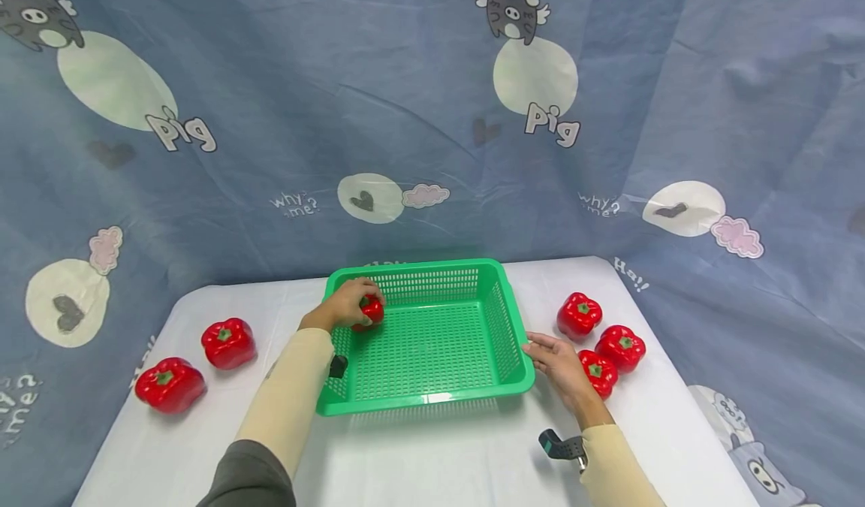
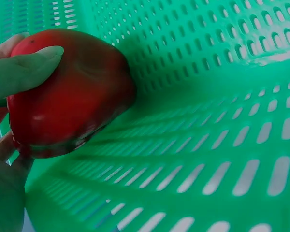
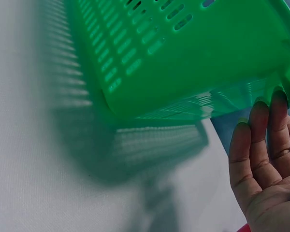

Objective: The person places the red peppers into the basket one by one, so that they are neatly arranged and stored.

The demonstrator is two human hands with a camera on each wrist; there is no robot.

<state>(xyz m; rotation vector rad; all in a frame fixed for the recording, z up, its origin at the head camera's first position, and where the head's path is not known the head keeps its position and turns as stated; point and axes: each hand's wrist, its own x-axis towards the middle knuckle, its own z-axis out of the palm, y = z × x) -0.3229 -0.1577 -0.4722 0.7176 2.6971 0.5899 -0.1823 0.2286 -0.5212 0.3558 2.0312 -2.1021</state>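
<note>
A red bell pepper point(image 1: 370, 312) is at the left end of a green plastic basket point(image 1: 432, 396), inside its walls. My left hand point(image 1: 345, 304) reaches over the basket's left rim and grips this pepper, its thumb on the side nearest the left wrist camera point(image 2: 72, 96). At the basket's right rim is my right hand point(image 1: 559, 364). In the right wrist view several fingers point(image 3: 279, 128) touch the rim's underside, while the head view shows a digit lying over the rim. The right thumb is hidden in the right wrist view.
Two red peppers, one farther point(image 1: 229, 343) and one nearer point(image 1: 170, 385), lie left of the basket. Three more, a back one point(image 1: 578, 315), a right one point(image 1: 621, 348) and a front one point(image 1: 598, 372), sit by my right hand. Blue patterned cloth point(image 1: 405, 116) hangs behind the white table point(image 1: 399, 462).
</note>
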